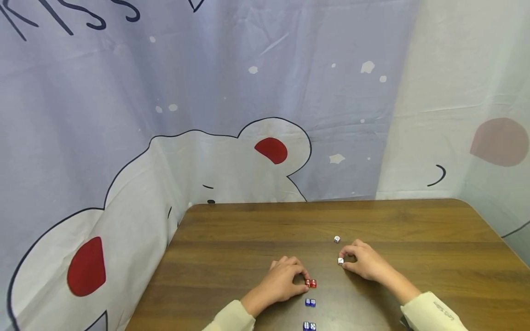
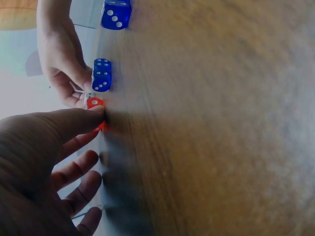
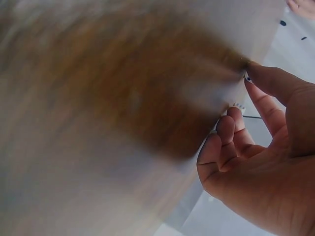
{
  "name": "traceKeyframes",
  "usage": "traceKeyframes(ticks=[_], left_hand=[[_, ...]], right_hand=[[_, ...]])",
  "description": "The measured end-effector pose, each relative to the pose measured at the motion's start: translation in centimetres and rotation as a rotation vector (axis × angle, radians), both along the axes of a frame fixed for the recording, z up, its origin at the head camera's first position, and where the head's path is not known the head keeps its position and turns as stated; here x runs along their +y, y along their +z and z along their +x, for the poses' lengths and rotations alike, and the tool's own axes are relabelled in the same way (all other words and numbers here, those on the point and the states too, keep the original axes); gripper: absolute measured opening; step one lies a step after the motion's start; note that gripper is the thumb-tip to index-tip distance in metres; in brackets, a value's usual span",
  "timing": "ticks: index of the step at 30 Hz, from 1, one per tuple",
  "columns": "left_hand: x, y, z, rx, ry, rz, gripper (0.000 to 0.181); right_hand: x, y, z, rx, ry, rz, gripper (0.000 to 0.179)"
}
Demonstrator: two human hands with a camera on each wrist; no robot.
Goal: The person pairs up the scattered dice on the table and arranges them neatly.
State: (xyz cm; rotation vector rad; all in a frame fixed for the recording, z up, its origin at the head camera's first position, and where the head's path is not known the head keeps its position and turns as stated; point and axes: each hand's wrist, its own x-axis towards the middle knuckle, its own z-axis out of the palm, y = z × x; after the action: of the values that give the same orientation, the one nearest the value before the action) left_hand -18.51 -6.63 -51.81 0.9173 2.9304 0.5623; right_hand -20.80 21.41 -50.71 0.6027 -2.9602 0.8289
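Note:
In the head view my left hand [image 1: 282, 281] pinches the left one of two red dice [image 1: 313, 283] that sit side by side on the table. Thumb and forefinger are on that red die [image 2: 94, 102] in the left wrist view, the other fingers spread behind. Further right, my right hand [image 1: 365, 262] holds a white die [image 1: 341, 260] between thumb and forefinger. Most of this die is hidden by the fingertips in the right wrist view. A second white die [image 1: 337, 239] lies a little beyond it on the table, apart from the hand.
Nearer the front edge stand two pairs of blue dice, the closer-to-red pair [image 1: 310, 302] and the front pair [image 1: 309, 326], roughly in line with the red ones. The wooden table [image 1: 232, 239] ends at a printed curtain [image 1: 331, 115] behind and at the sides.

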Motion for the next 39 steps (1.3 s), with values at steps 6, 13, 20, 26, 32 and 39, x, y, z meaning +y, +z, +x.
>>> traceKeyframes(ticks=[6,13,20,26,32,39], left_hand=[[0.0,-0.1,-0.1,0.008,-0.004,-0.002,0.019],[0.0,-0.1,-0.2,-0.002,-0.003,0.006,0.019],[0.0,0.1,-0.2,-0.019,-0.006,0.002,0.018],[0.1,0.1,-0.2,-0.019,-0.005,-0.010,0.019],[0.1,0.4,-0.1,-0.024,-0.008,-0.025,0.020],[0.0,0.5,-0.1,-0.026,-0.022,-0.027,0.022]], right_hand=[[-0.9,0.1,0.2,-0.013,0.013,0.010,0.018],[-2.0,0.4,0.6,-0.007,0.012,0.022,0.019],[-3.3,0.4,0.8,-0.025,0.018,0.055,0.020],[-4.3,0.6,1.2,-0.042,0.005,0.100,0.021],[-5.2,0.7,1.7,-0.044,0.009,0.120,0.021],[-5.9,0.7,1.9,-0.014,0.025,0.111,0.021]])
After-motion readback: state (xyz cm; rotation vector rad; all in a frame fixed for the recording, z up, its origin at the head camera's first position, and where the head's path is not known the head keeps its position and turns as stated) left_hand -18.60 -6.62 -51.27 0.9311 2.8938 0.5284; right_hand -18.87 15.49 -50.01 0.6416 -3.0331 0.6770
